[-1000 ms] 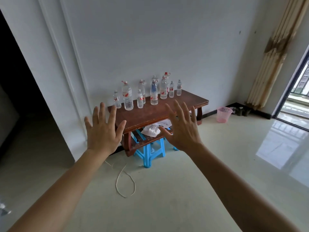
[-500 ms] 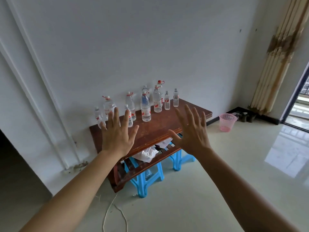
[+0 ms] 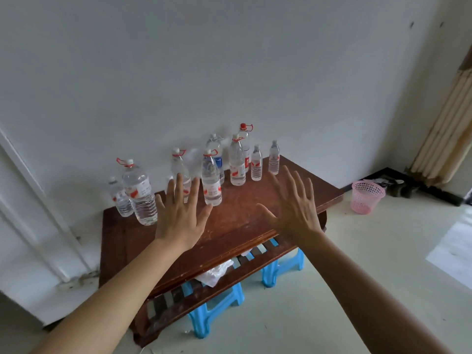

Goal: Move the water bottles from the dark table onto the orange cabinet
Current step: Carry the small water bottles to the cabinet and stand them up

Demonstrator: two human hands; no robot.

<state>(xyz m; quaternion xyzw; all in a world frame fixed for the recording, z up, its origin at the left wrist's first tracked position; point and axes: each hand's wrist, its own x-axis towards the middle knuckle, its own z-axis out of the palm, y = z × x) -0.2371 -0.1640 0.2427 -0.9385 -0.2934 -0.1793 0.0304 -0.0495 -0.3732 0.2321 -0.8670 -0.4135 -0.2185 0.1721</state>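
Now: water bottles (image 3: 210, 180) stand upright in a loose row along the back of the dark worktop (image 3: 245, 218), close to the white wall. Over its front half hover the left hand (image 3: 180, 221) and right hand (image 3: 293, 213), fingers spread straight, holding nothing. The left fingertips overlap the middle bottles; contact unclear. Blue stools (image 3: 212, 315) underneath, pink basket (image 3: 367, 196) on the floor to the right.

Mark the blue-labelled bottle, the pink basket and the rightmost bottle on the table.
blue-labelled bottle (image 3: 219, 162): head view, on its blue label.
pink basket (image 3: 366, 201): head view, on its front wall.
rightmost bottle (image 3: 274, 159): head view, on its mid body.
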